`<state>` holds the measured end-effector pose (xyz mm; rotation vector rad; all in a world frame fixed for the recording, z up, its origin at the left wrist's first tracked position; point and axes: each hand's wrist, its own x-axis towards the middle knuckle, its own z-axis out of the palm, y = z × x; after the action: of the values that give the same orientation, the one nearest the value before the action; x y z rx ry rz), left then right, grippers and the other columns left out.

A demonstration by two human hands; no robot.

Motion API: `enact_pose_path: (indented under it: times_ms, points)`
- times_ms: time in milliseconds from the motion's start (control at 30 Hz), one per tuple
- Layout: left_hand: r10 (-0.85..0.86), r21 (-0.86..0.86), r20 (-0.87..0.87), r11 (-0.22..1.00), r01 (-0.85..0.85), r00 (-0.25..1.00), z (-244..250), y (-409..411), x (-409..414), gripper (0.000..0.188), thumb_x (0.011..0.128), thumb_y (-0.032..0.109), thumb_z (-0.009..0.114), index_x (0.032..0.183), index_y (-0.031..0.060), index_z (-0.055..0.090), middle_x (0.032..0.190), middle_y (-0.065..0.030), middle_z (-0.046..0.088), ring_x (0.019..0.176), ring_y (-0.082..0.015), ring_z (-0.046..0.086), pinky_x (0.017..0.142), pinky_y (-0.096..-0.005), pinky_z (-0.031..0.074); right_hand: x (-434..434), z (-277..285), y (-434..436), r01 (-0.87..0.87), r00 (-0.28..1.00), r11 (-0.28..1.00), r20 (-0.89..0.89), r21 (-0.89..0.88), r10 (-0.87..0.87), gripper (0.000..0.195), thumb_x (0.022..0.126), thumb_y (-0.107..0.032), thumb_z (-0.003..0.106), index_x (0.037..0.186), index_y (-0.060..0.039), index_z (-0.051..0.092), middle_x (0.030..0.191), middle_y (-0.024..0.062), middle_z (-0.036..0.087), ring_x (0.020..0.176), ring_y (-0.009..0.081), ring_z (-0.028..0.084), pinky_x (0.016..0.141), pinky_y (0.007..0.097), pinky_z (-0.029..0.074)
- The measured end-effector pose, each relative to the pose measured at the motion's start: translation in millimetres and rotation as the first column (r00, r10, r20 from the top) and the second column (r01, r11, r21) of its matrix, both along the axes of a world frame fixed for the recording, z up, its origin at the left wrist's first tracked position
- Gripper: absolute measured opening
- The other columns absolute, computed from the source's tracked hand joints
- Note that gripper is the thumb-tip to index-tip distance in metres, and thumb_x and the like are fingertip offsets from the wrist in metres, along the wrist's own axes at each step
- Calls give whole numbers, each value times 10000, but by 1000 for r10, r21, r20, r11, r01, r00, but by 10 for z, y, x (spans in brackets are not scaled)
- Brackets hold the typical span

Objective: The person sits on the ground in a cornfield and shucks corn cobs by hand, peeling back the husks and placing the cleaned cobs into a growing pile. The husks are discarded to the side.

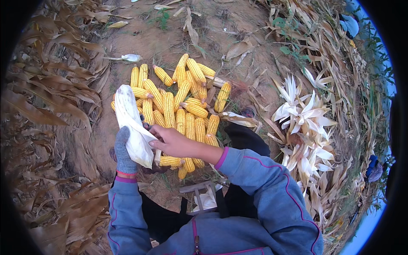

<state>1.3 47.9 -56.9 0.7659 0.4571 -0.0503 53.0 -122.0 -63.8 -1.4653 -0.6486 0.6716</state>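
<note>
An ear of corn in its pale husk (130, 122) stands tilted over the left side of the pile. My left hand (126, 151), in a grey knitted glove, grips its lower part. My right hand (165, 140), bare, has thumb and fingers closed on a husk leaf at the ear's right side; something dark at its fingertips is partly hidden. Beneath and beyond both hands lies a pile of husked yellow corn ears (169, 110) on the soil, partly covered by my right forearm.
Stripped white husks (307, 118) are heaped at the right. Dry corn leaves (54, 83) cover the ground at the left. A small wooden frame (199, 194) stands between my legs. Single husk pieces (130, 57) lie beyond the pile.
</note>
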Motion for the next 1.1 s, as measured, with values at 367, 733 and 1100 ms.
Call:
enact_pose_path:
  times_ms: [367,733,1100]
  points:
    - [-163,-108,99,979,173,982,197,-100,38,650,802,282,574,1309,-39,325,1255,-184,461,1120,-271,487,989,-359,367,186,159,-115,225,860,973,461,46,-221,209,755,-23,529,963,-20,506,849,163,552,800,348,564,708,387,459]
    - [-281,-109,-139,957,268,950,191,-198,-29,694,698,237,675,1272,-2,366,1075,-119,548,920,-215,587,784,-328,512,443,105,-152,415,885,910,-239,10,-401,127,913,-94,455,984,-7,515,835,13,544,766,73,518,699,223,429]
    - [-711,346,-44,648,679,701,165,-333,-166,1015,592,340,770,1382,29,215,1323,-113,360,1215,-222,359,1020,-352,286,1218,186,-812,899,418,428,-483,98,-769,127,904,-58,459,994,15,511,843,61,573,761,125,578,641,253,473]
